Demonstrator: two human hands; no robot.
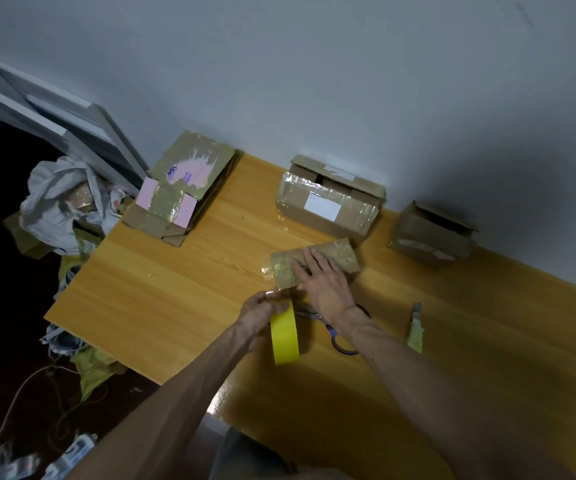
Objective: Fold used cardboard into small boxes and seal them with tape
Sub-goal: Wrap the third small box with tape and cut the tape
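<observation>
Clutter rings the small box [314,266], which I take as my landmark on the yellow wood-grain counter [162,282]. Beyond it, against the grey wall [314,81], I see a larger taped carton [328,202] with a white label; further right of that sits a brown carton [432,235] with its top flaps up. Far left of the small box, a flattened cardboard sheet [182,187] with pink patches and glossy tape overhangs the counter edge. Just nearer me than the small box lie blue-handled scissors [340,336], partly hidden under my right forearm, and to their right a yellow utility knife [415,327].

The small box lies flat, its long axis running from lower left to upper right. It is tan cardboard wrapped in wrinkled, shiny clear tape, with a loose film end at its left.

My right hand [324,282] presses flat on the box, fingers spread, grip not closed. My left hand [262,315], just below the box's left end, has its grip closed on a yellow tape roll [285,336] standing on edge.
</observation>
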